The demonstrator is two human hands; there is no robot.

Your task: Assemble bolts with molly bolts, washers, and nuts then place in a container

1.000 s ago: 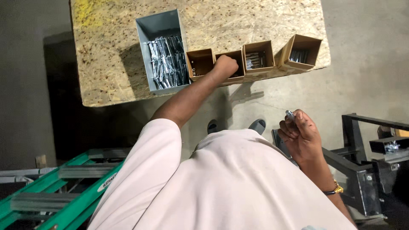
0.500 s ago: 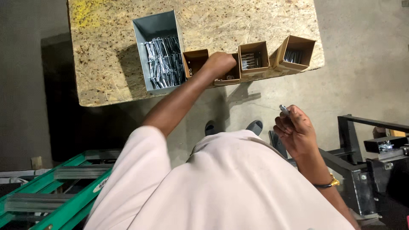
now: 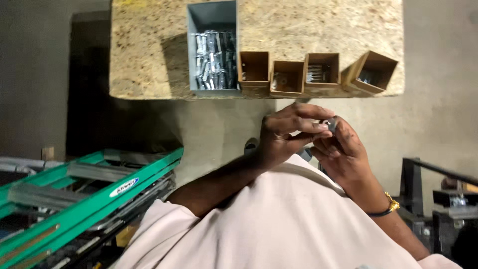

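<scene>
Head view: a small grey metal part (image 3: 330, 123) is held in front of the chest, below the near edge of the speckled stone-topped desk (image 3: 149, 60) and clear of it. It is pinched between both hands. The left hand (image 3: 286, 132) has been drawn back from the row of boxes, where it was reaching a second ago, and its fingers (image 3: 311, 127) are now pressed onto the part from the left. The right hand (image 3: 346, 149), which already carried the part at the side, has been raised to meet it; its fingers (image 3: 343, 130) are curled around the part from the right. Both hands are thus closed on the same piece, and whatever was fetched from the box seems to be brought together with it, though a second piece cannot be made out.

Four small open brown cardboard boxes (image 3: 289, 77) are lined along the desk edge, some with small hardware inside. Just left of them a tall grey metal bin (image 3: 211, 20) of bright metal clips is set. A green ladder (image 3: 84, 199) is laid on the floor at lower left.
</scene>
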